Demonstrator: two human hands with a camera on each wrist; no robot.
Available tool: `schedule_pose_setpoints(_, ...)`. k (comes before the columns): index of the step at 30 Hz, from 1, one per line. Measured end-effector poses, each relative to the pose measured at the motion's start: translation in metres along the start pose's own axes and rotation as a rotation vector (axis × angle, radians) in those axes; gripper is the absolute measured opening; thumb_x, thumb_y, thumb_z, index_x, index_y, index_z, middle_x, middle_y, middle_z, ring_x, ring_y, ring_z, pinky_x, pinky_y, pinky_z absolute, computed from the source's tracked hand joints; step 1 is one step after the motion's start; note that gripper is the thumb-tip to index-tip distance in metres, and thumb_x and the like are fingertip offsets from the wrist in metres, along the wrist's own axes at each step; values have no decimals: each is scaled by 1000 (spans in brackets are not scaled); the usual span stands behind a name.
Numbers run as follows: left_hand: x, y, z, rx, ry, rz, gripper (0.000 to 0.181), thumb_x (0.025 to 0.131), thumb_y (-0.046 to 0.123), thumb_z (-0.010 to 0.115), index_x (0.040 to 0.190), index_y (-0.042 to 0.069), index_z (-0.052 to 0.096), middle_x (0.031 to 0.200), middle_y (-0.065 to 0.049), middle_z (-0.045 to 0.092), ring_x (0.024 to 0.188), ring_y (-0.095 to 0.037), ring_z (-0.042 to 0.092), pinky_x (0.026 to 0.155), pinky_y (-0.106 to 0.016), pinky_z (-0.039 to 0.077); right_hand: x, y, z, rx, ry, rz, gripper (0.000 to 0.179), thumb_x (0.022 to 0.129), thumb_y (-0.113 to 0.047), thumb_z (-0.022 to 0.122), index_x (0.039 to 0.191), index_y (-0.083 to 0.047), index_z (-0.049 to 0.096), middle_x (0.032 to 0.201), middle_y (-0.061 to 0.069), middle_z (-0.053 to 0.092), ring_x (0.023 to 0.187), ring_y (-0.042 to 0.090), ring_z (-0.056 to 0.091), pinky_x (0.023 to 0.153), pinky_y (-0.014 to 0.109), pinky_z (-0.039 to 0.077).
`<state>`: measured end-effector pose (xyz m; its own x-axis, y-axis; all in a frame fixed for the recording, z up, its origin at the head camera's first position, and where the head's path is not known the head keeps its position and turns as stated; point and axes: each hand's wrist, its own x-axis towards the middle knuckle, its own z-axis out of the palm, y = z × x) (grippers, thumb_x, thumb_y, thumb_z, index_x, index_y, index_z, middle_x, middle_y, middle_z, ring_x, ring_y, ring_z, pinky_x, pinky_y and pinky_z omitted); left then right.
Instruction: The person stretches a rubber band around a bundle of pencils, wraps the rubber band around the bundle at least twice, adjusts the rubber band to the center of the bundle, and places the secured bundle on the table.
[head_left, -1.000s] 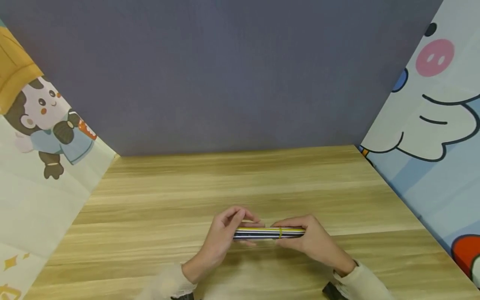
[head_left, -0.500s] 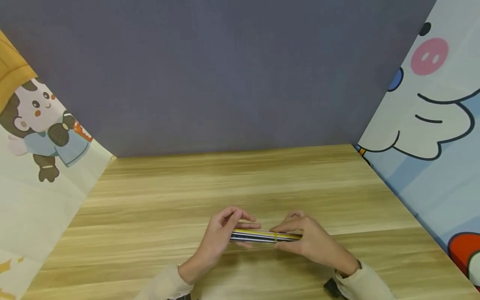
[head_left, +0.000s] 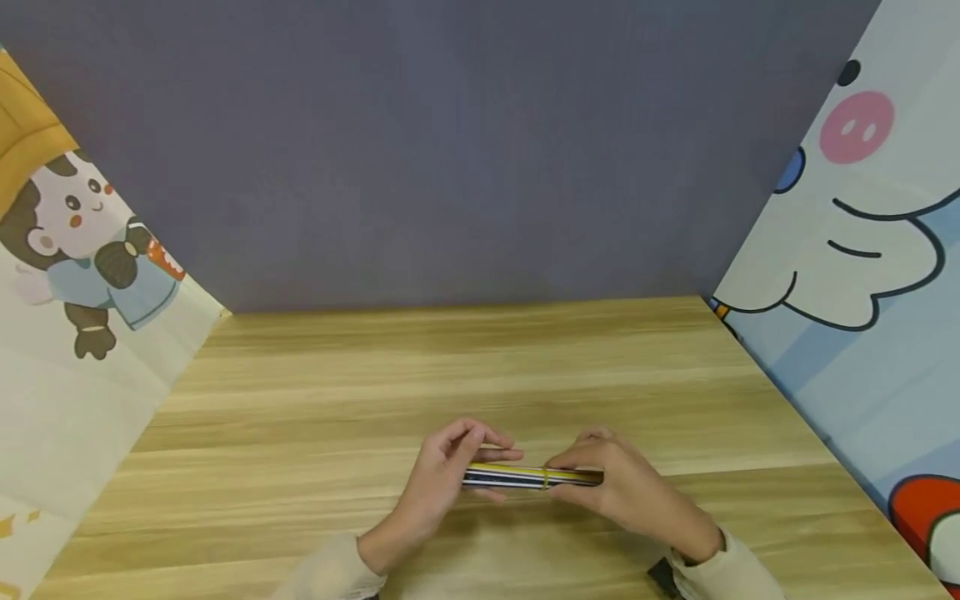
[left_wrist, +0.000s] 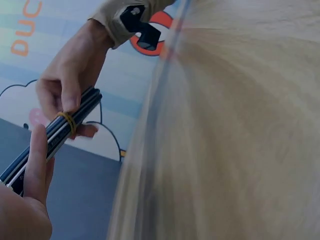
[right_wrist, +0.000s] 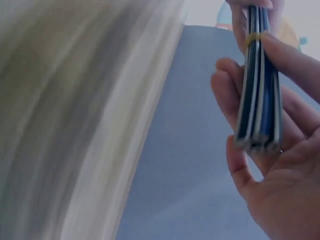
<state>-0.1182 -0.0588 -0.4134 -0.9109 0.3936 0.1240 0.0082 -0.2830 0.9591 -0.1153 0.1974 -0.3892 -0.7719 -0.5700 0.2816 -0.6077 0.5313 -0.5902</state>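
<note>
A bundle of dark pencils with pale stripes point(head_left: 502, 477) is held level above the table in the head view, a yellow strip along its top edge. A yellow rubber band point(left_wrist: 66, 121) circles it, slightly right of the middle in the head view. My left hand point(head_left: 438, 471) holds the left end, some fingers stretched along the bundle. With thumb and fingers curled around the other part, my right hand point(head_left: 626, 492) pinches the bundle, fingertips right at the band. In the right wrist view the pencils' ends point(right_wrist: 257, 145) jut out over the right palm.
The wood-grain table point(head_left: 360, 375) spreads beneath the hands. A plain dark grey panel point(head_left: 465, 158) rises along its far edge. Cartoon-printed sheets flank it, one on the left point(head_left: 97, 400) and one on the right point(head_left: 862, 375).
The rubber band has shifted left along the pencils, and the right fingertips now sit just right of it. The bundle tilted slightly, right end lower. My left hand keeps its hold.
</note>
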Motion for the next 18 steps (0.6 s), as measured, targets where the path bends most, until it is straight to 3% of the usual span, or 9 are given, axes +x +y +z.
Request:
schedule_pose_setpoints(4,-4,-6,5,19,-28,-9,37,108,22,43,112,-13,55,121,-24,63,113,-43,64,67,-45,62,1,-6,16,-47,1,-46,24,86,-36,77,105,-22,78,95,-22,70,89,3,54,75,27,48)
schedule_pose_setpoints(10,-2,-5,6,36,-75,-14,38,109,22,42,110,-14,54,129,-25,58,116,-46,61,72,-44,62,6,-15,22,-162,-20,-24,35,88,-46,72,110,-19,77,101,-18,71,95,7,57,79,30,53)
schedule_pose_setpoints(13,1,0,3,7,-43,14,38,108,22,43,108,-14,54,130,-24,57,116,-46,60,73,-45,62,6,-13,15,-197,16,7,32,85,-37,79,110,-17,76,100,-16,71,92,8,59,75,30,56)
schedule_pose_setpoints(18,2,0,0,-7,-29,18,38,108,21,43,108,-15,53,129,-23,57,116,-45,61,72,-48,62,4,-8,15,-224,33,-56,28,80,-22,84,106,-14,77,97,-12,73,86,7,60,72,29,56)
